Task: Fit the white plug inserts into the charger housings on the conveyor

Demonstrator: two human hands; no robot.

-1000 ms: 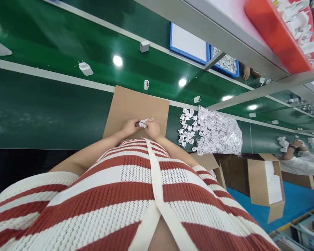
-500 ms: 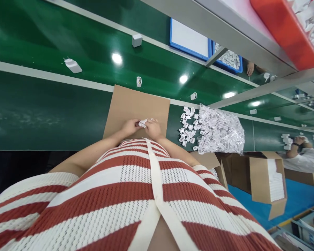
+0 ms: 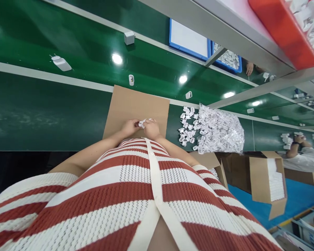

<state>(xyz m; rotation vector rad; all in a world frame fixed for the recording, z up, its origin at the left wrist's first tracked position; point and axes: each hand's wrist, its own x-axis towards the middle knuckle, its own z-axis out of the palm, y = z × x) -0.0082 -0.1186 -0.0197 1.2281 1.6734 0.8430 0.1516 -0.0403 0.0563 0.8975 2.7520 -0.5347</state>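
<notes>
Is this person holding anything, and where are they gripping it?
Yes: a small white piece, left hand at one end, right hand over the other.

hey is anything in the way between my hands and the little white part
Nothing visible is: the left hand and right hand both hold the white part, over the cardboard sheet. Their fingers hide some of it.

A blue-rimmed tray (image 3: 190, 56) lies across the green belt (image 3: 89, 48).

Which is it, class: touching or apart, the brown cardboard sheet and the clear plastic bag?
Apart: the head view shows dark green bench between cardboard sheet and plastic bag.
</notes>
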